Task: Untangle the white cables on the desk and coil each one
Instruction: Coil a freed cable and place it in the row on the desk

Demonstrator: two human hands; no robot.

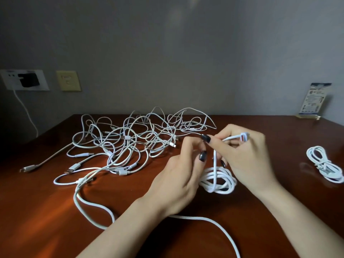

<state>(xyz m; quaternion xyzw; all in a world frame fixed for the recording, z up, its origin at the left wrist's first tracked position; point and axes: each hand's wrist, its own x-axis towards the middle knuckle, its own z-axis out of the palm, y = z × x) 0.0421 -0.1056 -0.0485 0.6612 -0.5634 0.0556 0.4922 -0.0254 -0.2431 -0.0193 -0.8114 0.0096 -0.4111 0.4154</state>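
the grey wall (186,43) stands behind a red-brown desk (46,211). a wide tangle of white cables (130,142) covers the far left and middle of the desk, with several plug ends lying at its near edge. one loose cable (195,217) leaves the tangle and runs along the near part of the desk, under both forearms.

the right hand (245,151) is in front of the tangle, right of centre. its thumb and fingers pinch a white cable just behind its plug (244,136), and one strand drops straight from this hand to the coil (217,181). the left hand (178,175) is just beside the right hand, fingers curled. the coil's left edge is hidden behind it, so what it holds cannot be told. the coil is between the two hands, low over the desk.

a second, wound coil (324,164) lies on the desk well to the right. a printed card (314,99) stands at the far right edge. a white socket plate (24,80) and a yellow plate (68,81) sit on the wall at left.
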